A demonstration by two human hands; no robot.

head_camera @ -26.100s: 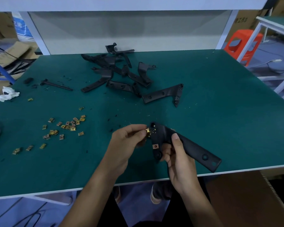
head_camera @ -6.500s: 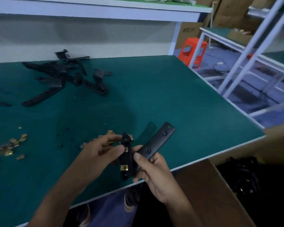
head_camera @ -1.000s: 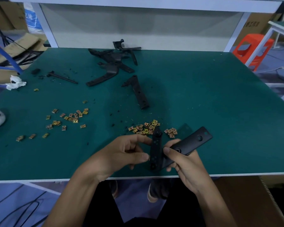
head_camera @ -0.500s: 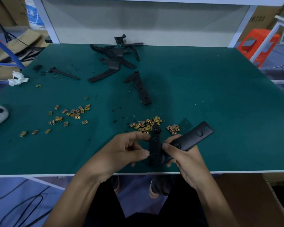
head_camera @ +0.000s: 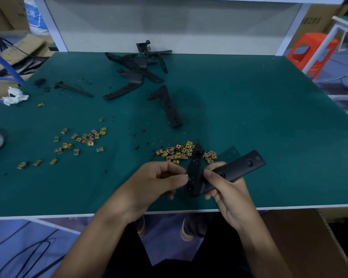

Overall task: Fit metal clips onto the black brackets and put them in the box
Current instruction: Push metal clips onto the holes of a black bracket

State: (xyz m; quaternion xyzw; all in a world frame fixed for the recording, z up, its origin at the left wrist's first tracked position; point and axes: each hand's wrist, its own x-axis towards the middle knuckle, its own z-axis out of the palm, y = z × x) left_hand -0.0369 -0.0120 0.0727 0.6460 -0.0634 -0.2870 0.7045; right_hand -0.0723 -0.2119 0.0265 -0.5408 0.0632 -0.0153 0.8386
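Nearest, below and to the right of the right hand (head_camera: 227,189), lay the brown flap of the cardboard box (head_camera: 301,237). No finished piece could be made out in it from here.

The right hand gripped a black bracket (head_camera: 239,167) at its bend, thumb on top and fingers curled beneath. The long arm pointed away to the right and the short arm stood up between the two hands. The left hand (head_camera: 161,181) was curled, with thumb and forefinger pinched together against the near edge of that short arm. A tiny pale glint there was probably a clip (head_camera: 187,174), though it was too small to be sure.

To seat it well, the right hand should have held the bracket rigid while the left slid the clip square onto the edge, lined up with a hole. It should then have pressed until the clip sat flush, since a clip pushed on at an angle would likely jam or spring off.

Just beyond the fingertips, a heap of spare clips (head_camera: 179,152) lay on the green table (head_camera: 269,117), within easy reach. More loose clips (head_camera: 82,139) were scattered well to the left of the left hand. Farther out lay a single bracket (head_camera: 169,105), and farthest of all was a pile of brackets (head_camera: 137,65) waiting their turn.
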